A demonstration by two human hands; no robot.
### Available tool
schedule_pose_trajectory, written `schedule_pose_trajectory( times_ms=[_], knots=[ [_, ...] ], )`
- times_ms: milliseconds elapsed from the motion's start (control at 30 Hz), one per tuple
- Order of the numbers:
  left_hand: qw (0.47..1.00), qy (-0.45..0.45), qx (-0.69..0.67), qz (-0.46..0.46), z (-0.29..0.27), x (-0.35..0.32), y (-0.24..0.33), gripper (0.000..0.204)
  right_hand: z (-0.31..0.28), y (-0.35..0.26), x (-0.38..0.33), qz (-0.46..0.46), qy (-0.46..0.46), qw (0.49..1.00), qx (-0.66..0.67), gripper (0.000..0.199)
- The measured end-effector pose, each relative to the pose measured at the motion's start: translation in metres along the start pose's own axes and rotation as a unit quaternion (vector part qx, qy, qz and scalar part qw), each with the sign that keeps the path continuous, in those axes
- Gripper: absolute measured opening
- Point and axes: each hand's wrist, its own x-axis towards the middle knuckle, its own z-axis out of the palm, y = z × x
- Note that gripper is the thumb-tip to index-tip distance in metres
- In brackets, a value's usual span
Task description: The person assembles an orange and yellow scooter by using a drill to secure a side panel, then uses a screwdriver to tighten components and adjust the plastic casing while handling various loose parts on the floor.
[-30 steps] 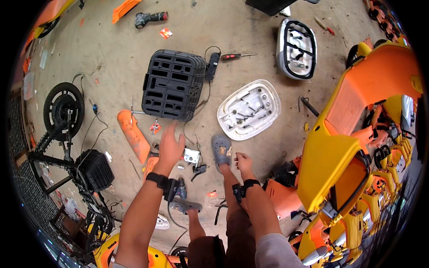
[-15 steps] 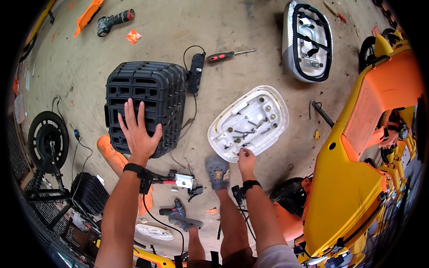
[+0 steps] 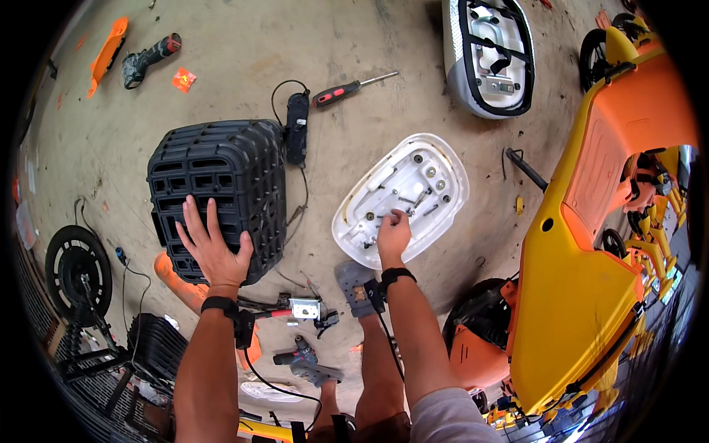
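Observation:
Fingers spread, my left hand [image 3: 216, 244] rests on the near part of a black slatted plastic basket [image 3: 214, 181], which lies on the floor. Over the near part of a white oval plastic tray [image 3: 356, 210] is my right hand [image 3: 394, 232], its fingers pinched together. Whatever those fingers hold, if anything, is too small or hidden to make out. Several loose screws [image 3: 421, 199] and round fittings lie inside the tray. Between basket and tray sits a black box-shaped device [image 3: 297, 129] with a cable, and a red-and-black screwdriver [image 3: 337, 94] lies beyond it.
A seat base [image 3: 491, 66] lies upside down at the far right. The yellow-and-orange vehicle body [image 3: 576, 295] fills the right side. Two cordless drills [image 3: 151, 60] lie on the floor, one far left, one near my feet. A wheel [image 3: 77, 255] is at left.
My right hand has moved from the tray's near rim inward over the screws. My left hand stays spread on the basket. The whole view has shifted somewhat.

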Motion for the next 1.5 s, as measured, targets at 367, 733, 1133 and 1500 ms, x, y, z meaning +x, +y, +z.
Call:
schedule_pose_trajectory(
  times_ms=[367,733,1133,1500],
  knots=[
    [1.000,0.003,0.009,0.012,0.003,0.001,0.001,0.072,-0.004,0.002,-0.006,-0.009,0.046,0.999,0.018,0.018],
    [1.000,0.008,0.014,0.015,0.009,0.003,0.001,0.072,-0.032,0.020,0.060,-0.014,0.142,0.988,-0.056,0.024],
    [1.000,0.006,0.015,0.009,0.009,0.001,-0.002,0.073,-0.034,0.001,0.079,0.110,0.023,0.993,-0.030,0.033],
    [1.000,-0.009,-0.007,-0.011,0.010,-0.002,-0.006,0.075,-0.065,0.014,0.031,0.039,-0.025,0.999,0.018,0.024]
  ],
)
